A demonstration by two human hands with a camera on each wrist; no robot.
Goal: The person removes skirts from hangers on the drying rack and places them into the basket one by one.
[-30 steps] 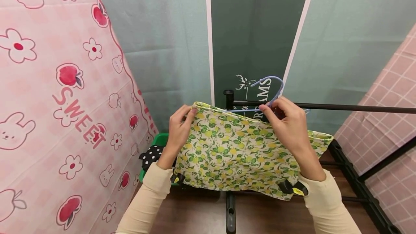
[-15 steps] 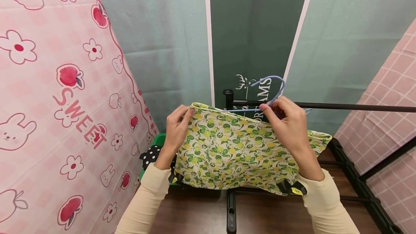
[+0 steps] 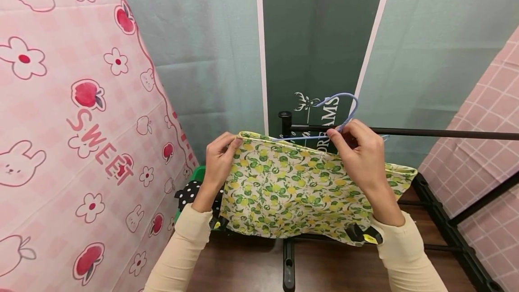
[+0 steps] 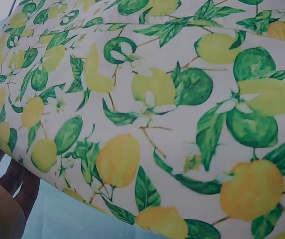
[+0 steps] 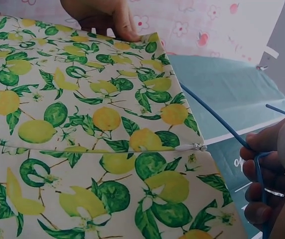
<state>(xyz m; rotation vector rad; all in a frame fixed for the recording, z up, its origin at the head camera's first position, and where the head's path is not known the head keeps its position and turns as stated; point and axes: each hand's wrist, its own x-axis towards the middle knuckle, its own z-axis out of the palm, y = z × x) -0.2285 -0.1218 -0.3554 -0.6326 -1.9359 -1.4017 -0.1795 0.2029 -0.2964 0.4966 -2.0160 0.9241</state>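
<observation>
A lemon-print skirt (image 3: pixel 292 188), white with yellow fruit and green leaves, hangs below both hands, its waist opening upward. My left hand (image 3: pixel 219 159) pinches the left corner of the waistband between thumb and fingers. Near its neck, my right hand (image 3: pixel 362 157) grips a blue clothes hanger (image 3: pixel 352 107) with the hook pointing up and left. One hanger arm slopes left, and its end is hidden inside the waist. In the right wrist view a zipper pull (image 5: pixel 197 147) shows at the skirt's edge. The left wrist view is mostly filled by the lemon fabric (image 4: pixel 152 94).
A black rack rail (image 3: pixel 438 134) runs to the right behind the hands, with its base (image 3: pixel 450 229) on the brown floor (image 3: pixel 243 265). A green basket (image 3: pixel 198 175) with black polka-dot cloth (image 3: pixel 188 195) stands at left. Pink printed fabric (image 3: pixel 81 148) hangs on the left side.
The left hand has shifted slightly left and down with the waistband corner. The hanger hook has moved a little to the right. Both holds are unchanged.
</observation>
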